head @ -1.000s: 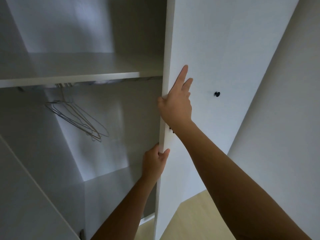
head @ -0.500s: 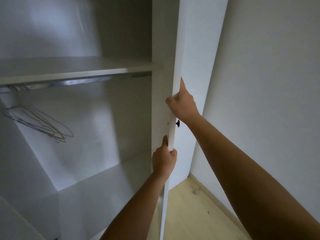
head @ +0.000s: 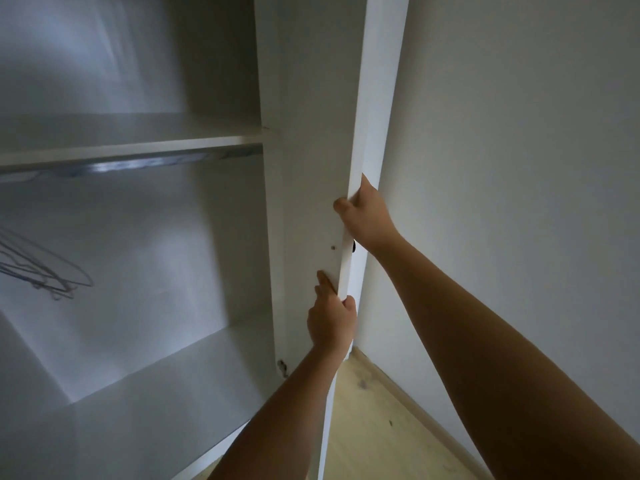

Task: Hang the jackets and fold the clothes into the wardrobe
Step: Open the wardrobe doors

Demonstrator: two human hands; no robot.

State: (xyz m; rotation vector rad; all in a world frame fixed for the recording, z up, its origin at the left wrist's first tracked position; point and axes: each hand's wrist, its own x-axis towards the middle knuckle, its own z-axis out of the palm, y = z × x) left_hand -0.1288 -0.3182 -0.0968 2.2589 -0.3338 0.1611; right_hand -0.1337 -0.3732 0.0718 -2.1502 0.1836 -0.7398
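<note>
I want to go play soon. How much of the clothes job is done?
Barely started. Done: the wardrobe door is open, and wire hangers hang inside. Now: the left hand and right hand both grip the door's edge. To do: everything else, since no jackets are hung and no folded clothes lie on the shelf.
</note>
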